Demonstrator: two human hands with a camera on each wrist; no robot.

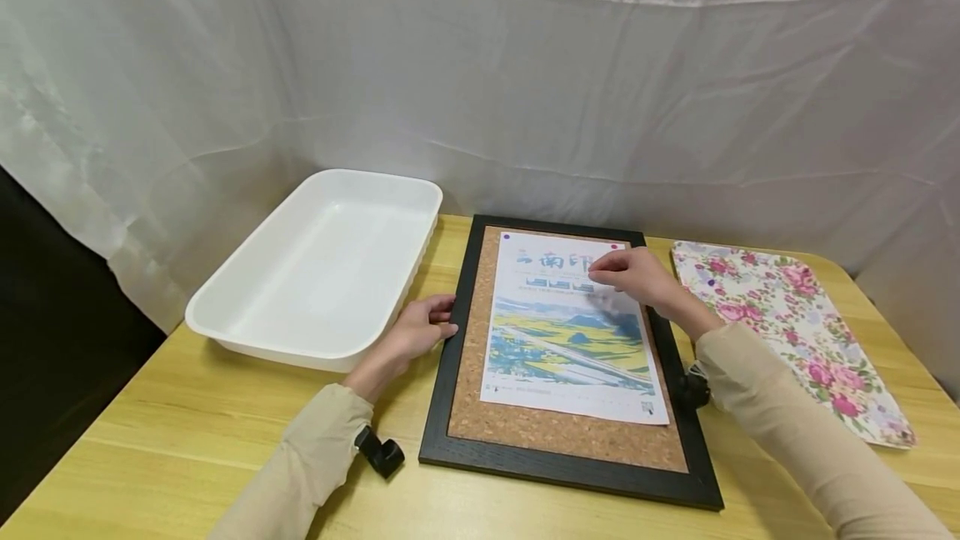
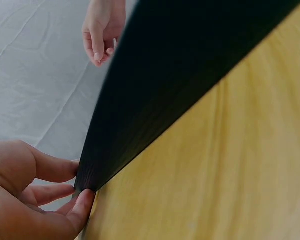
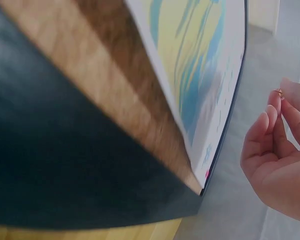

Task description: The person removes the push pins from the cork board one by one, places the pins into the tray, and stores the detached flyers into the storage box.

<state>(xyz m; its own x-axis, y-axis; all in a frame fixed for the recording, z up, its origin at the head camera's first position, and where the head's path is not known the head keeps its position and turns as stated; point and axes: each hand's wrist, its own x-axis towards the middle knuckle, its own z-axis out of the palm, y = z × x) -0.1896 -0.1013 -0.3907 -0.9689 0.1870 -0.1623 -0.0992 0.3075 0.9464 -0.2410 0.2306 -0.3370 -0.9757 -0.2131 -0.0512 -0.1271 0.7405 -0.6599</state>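
A cork board in a black frame lies on the table with a printed poster on it. A purple thumbtack sits at the poster's top left, and a pink thumbtack at its top right. My left hand touches the frame's left outer edge with thumb and fingertips. Above the upper right of the poster, my right hand pinches a tiny gold-coloured piece that looks like a thumbtack. Its head is hidden by the fingertips.
To the left stands a deep white tray. At the right lies a floral tray with a small purple thumbtack on it. A pale curtain hangs along the back edge of the wooden table.
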